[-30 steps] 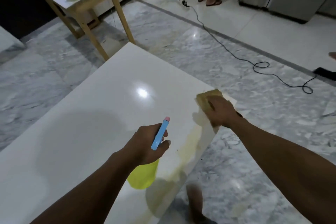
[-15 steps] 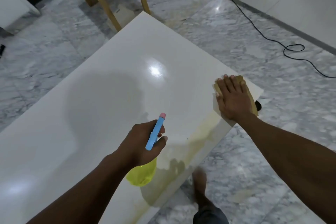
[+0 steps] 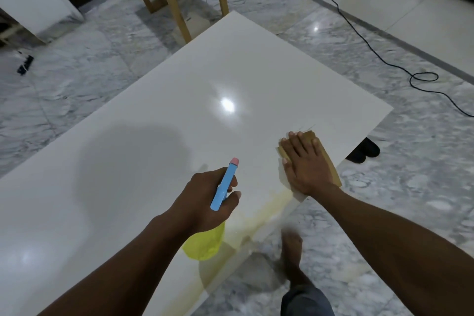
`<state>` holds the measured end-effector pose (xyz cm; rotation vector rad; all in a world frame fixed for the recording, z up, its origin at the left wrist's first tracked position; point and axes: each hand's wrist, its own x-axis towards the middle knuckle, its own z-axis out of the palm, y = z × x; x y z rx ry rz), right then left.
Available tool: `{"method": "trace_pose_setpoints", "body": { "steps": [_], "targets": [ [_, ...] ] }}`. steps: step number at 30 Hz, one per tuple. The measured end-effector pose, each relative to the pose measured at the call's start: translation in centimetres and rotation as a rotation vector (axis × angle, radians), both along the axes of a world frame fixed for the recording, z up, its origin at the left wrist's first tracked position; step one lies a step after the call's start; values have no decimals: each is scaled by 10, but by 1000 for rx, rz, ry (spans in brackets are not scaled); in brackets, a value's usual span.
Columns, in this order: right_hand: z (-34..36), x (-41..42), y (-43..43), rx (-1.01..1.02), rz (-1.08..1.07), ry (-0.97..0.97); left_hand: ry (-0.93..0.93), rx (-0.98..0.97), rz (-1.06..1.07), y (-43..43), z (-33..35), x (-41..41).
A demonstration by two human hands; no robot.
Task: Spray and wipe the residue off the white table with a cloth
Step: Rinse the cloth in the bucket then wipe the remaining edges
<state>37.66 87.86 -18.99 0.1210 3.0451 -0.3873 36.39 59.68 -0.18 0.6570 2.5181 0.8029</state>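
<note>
Hands: the right hand (image 3: 306, 164) lies flat, fingers apart, on a brown cloth (image 3: 329, 161) near the white bench's (image 3: 179, 100) right edge. The left hand (image 3: 207, 200) is closed around a yellow spray bottle (image 3: 205, 245) beside a yellow stain (image 3: 266, 209).

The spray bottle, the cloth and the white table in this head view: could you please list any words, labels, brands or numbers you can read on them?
None can be read.
Spray bottle in the left hand: yellow body, blue trigger head, no label showing.
Cloth under the right hand: plain tan, no print.
White table: no markings, only glare and a yellowish residue streak by its near edge.
</note>
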Motion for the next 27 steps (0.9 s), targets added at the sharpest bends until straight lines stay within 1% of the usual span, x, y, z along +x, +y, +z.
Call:
{"method": "trace_pose_setpoints", "body": {
  "steps": [5,9,14,18,22,25,27],
  "targets": [
    [-3,48,-99,-8,47,25,44,-6,-3,-77,7,54],
    [-3,88,-191,-7,77,25,59,-1,63,-160,9,115],
    [-4,136,-289,-7,93,22,15,-28,161,-260,16,180],
    [-5,165,-341,-2,102,14,1,-53,223,-317,18,212],
    [-5,187,-392,18,122,13,-3,-29,281,-360,18,234],
    [-6,194,-412,37,91,6,-10,7,322,-385,16,245],
    [-6,196,-419,46,72,19,-14,-2,323,-405,14,249]
  ]
}}
